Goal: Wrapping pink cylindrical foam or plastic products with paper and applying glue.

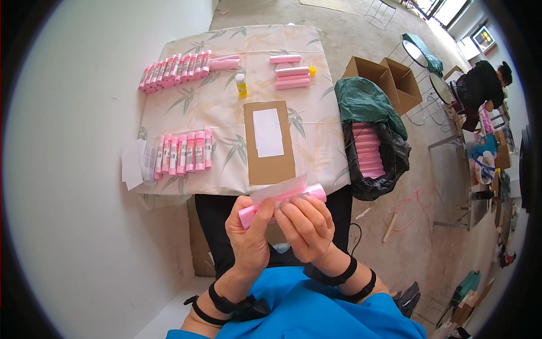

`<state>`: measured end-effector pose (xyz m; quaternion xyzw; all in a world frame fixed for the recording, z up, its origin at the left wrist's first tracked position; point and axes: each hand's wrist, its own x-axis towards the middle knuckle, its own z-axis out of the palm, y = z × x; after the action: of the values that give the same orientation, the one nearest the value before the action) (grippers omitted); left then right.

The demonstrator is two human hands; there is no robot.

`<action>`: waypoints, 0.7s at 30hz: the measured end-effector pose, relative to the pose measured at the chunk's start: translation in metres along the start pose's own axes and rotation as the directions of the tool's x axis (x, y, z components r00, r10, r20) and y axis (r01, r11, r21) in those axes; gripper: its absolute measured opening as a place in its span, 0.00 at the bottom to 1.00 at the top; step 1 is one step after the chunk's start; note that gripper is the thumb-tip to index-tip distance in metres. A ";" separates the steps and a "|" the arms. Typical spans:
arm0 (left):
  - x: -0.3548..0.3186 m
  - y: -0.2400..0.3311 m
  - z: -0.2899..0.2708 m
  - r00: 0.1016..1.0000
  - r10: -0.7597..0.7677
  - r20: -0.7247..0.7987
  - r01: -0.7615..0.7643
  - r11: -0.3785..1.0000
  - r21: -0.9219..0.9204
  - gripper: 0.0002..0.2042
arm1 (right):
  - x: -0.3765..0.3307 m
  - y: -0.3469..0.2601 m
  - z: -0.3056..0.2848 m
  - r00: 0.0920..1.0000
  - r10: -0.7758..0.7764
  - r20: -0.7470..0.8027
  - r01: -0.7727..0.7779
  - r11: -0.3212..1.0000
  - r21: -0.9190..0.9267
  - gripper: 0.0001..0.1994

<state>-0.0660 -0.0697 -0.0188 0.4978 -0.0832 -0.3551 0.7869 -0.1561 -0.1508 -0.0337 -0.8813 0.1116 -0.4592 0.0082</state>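
Observation:
Just off the table's front edge, my left hand and my right hand hold a pink roll of thin plastic lengthwise between them. A white paper label stands up along the roll's far side. My left thumb presses at the label's lower edge, while my right fingers curl over the roll's middle. Beyond my hands lies a brown cardboard piece with white paper on it. A yellow-and-white glue stick stands uncapped-looking behind it; a yellow cap sits near three pink rolls.
Labelled pink rolls lie in a far-left row and a near-left row, beside loose white labels. Right of the table, a black bag holds pink rolls. Cardboard boxes stand behind it. Another person is at far right.

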 end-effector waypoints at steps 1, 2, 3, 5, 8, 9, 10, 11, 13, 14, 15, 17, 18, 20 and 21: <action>-0.001 0.000 0.000 1.000 -0.002 0.000 0.002 1.000 -0.001 0.05 | -0.001 0.000 0.000 1.000 0.000 0.002 0.000 1.000 -0.001 0.11; -0.002 0.000 -0.001 1.000 -0.019 0.015 0.019 1.000 -0.016 0.05 | -0.002 -0.001 0.000 1.000 -0.007 0.000 0.007 1.000 -0.018 0.11; -0.004 0.000 -0.002 0.999 -0.037 0.030 0.038 0.999 -0.031 0.05 | -0.002 -0.001 0.000 1.000 -0.015 -0.001 0.015 0.999 -0.035 0.12; -0.006 0.003 -0.005 0.996 -0.080 0.050 0.083 0.995 -0.048 0.06 | -0.003 -0.002 0.001 1.000 -0.011 -0.004 0.011 0.998 -0.060 0.13; -0.006 0.010 -0.006 0.984 -0.163 0.079 0.166 0.985 -0.042 0.09 | -0.004 -0.004 0.002 1.000 0.004 -0.004 -0.005 0.995 -0.103 0.15; -0.006 0.012 -0.006 0.976 -0.200 0.086 0.203 0.979 -0.019 0.09 | -0.004 -0.005 0.002 1.000 0.016 -0.002 -0.016 0.993 -0.118 0.16; -0.006 0.015 -0.007 0.976 -0.201 0.085 0.203 0.979 -0.018 0.09 | -0.005 -0.006 0.003 1.000 0.017 -0.002 -0.017 0.993 -0.117 0.16; -0.005 0.017 -0.007 0.968 -0.231 0.098 0.234 0.972 -0.018 0.09 | -0.006 -0.007 0.003 1.000 0.020 -0.008 -0.021 0.992 -0.126 0.17; -0.004 0.019 -0.008 0.959 -0.261 0.109 0.264 0.964 -0.018 0.09 | -0.007 -0.008 0.003 1.000 0.024 -0.013 -0.025 0.991 -0.132 0.17; -0.003 0.019 -0.009 0.954 -0.275 0.120 0.281 0.959 -0.030 0.09 | -0.007 -0.009 0.003 0.999 0.034 0.000 -0.034 0.990 -0.134 0.17; -0.003 0.019 -0.010 0.948 -0.290 0.132 0.297 0.954 -0.042 0.08 | -0.007 -0.009 0.002 0.999 0.045 0.013 -0.042 0.990 -0.135 0.17; -0.003 0.019 -0.010 0.949 -0.283 0.138 0.291 0.956 -0.043 0.08 | -0.006 -0.010 0.001 0.999 0.047 0.020 -0.044 0.990 -0.133 0.17; -0.003 0.019 -0.011 0.951 -0.274 0.144 0.283 0.958 -0.044 0.08 | -0.006 -0.010 0.001 0.998 0.049 0.025 -0.045 0.990 -0.131 0.17; -0.004 0.017 -0.014 0.951 -0.273 0.147 0.281 0.959 -0.038 0.07 | -0.006 -0.012 0.002 0.998 0.060 0.036 -0.055 0.992 -0.117 0.17; -0.004 0.016 -0.016 0.951 -0.270 0.152 0.278 0.960 -0.032 0.07 | -0.006 -0.012 0.002 0.997 0.069 0.046 -0.064 0.993 -0.104 0.17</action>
<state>-0.0534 -0.0518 -0.0120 0.4561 -0.0611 -0.4985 0.7346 -0.1552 -0.1379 -0.0380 -0.8874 0.1640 -0.4305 -0.0188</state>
